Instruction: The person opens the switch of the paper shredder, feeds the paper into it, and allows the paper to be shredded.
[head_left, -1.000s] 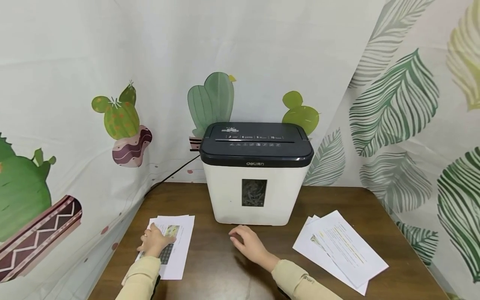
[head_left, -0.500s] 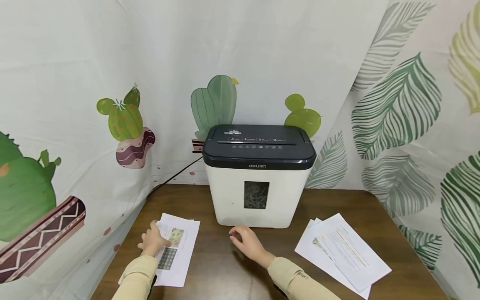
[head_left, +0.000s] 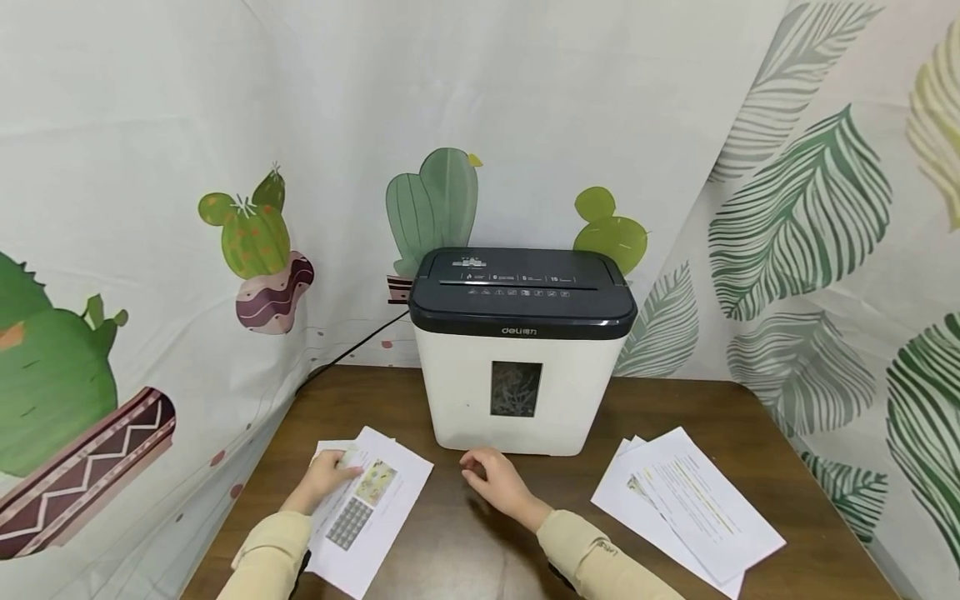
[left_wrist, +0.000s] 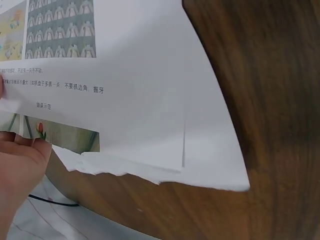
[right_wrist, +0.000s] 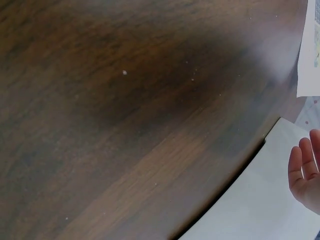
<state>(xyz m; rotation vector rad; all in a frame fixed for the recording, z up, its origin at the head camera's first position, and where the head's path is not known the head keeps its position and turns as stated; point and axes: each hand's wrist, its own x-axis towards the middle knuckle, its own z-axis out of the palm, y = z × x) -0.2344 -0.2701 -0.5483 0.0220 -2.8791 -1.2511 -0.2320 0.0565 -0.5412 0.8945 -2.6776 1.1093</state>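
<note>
My left hand pinches the left edge of a printed sheet of paper, which carries two colour pictures. In the left wrist view the fingers lie under that edge, and only a bit of the thumb shows on top. Beneath it is another white sheet with a ragged edge. My right hand is over the table with fingers loosely bent, holding nothing, just in front of a white paper shredder with a black lid. In the right wrist view its fingers appear at the right edge.
Several printed sheets lie overlapped at the right of the brown wooden table. A black cord runs left from behind the shredder. A patterned curtain hangs close behind the table.
My left hand has taken the top sheet by its edge and moved it right, turning it clockwise off the sheet below. The right hand has stayed in place; the head view has shifted slightly.
</note>
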